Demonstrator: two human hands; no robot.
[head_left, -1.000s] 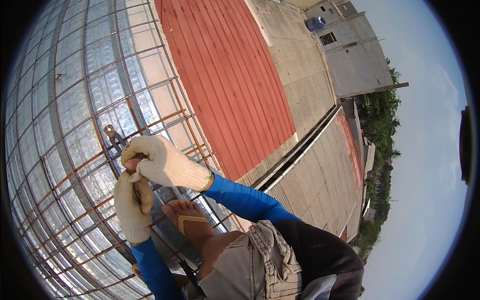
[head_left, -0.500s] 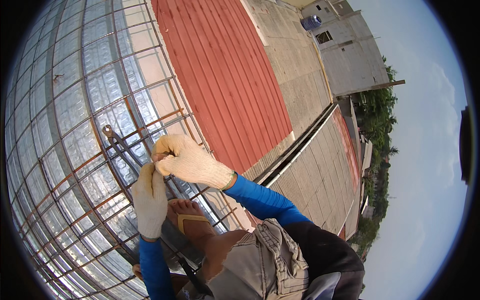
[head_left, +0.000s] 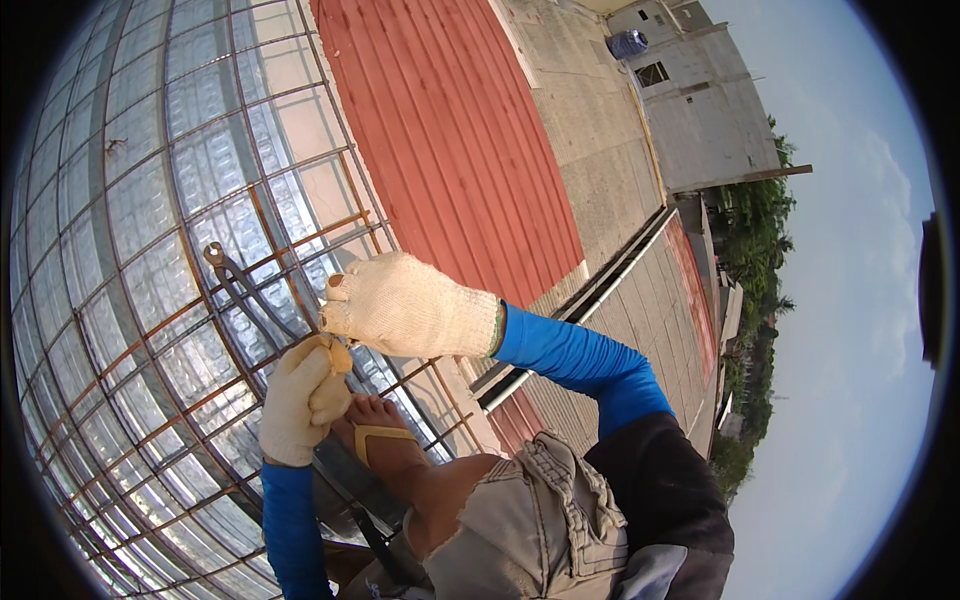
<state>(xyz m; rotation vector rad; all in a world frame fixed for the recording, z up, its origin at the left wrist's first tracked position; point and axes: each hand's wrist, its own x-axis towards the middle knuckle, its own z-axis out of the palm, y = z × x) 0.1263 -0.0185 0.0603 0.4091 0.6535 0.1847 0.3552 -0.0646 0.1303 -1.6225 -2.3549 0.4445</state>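
Both my hands wear off-white knit work gloves with worn fingertips. My left hand (head_left: 298, 400) is closed, fingers curled in, close over the steel mesh (head_left: 205, 405). Up against its fingertips comes my right hand (head_left: 415, 305), back upward, fingers bent down and pinched. Whatever lies between the two sets of fingertips is too small or too hidden to name. A pair of dark end-cutting pincers (head_left: 240, 283) rests on the bars just beyond the left hand, jaws pointing away; its handle ends lie close to the left fingers.
Under the mesh lies shiny ribbed metal decking (head_left: 140, 215). My sandalled foot (head_left: 395, 440) stands just below the hands. To the right are a red corrugated roof (head_left: 450, 140), grey roofing (head_left: 600, 355) and a pale gutter pipe (head_left: 560, 340). A grey building (head_left: 700, 130) stands far off.
My right hand has shifted to the right and turned its back upward. My left fingers have curled in more. The pincers have stayed put on the mesh.
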